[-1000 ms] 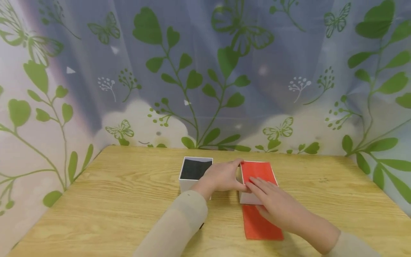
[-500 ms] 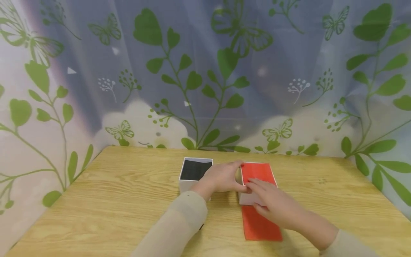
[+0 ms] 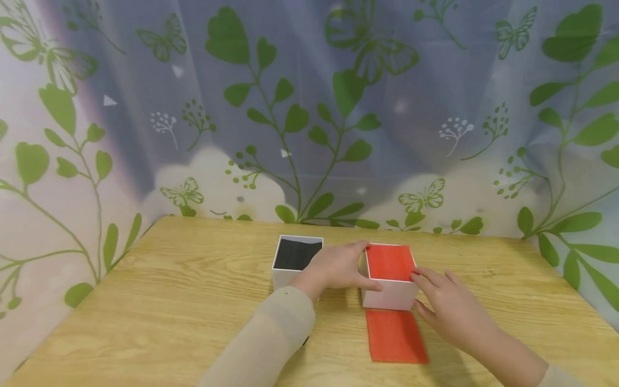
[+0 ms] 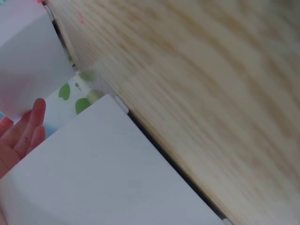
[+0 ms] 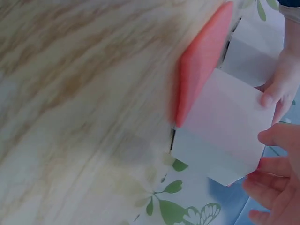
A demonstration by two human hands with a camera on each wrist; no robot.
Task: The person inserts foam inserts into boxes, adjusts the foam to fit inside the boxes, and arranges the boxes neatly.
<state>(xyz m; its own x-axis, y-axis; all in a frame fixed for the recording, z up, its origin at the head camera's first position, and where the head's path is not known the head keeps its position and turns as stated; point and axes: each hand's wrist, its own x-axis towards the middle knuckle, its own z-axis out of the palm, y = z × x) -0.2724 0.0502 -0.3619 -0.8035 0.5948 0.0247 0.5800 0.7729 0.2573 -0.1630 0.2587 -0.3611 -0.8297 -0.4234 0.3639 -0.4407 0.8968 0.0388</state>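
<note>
A white box (image 3: 389,294) with a red cloth square (image 3: 389,262) lying inside near its rim stands on the table. My left hand (image 3: 338,267) holds the box's left side, thumb on the front face and fingers at the far left corner. At the right rim, the fingertips of my right hand (image 3: 452,309) touch the box, fingers extended; the right wrist view shows its thumb spread from the fingers. Another red square (image 3: 397,336) lies flat on the table before the box. Left of it, partly behind my left hand, stands a second white box (image 3: 285,278) containing black cloth (image 3: 296,255).
The boxes stand on a wooden table (image 3: 193,301), near its middle. A curtain (image 3: 309,107) with green leaves and butterflies hangs behind the table's far edge. My left forearm crosses in front of the left box.
My right hand has moved off the red cloth in the box, going right to the box's right edge. The left hand keeps its hold on the box.
</note>
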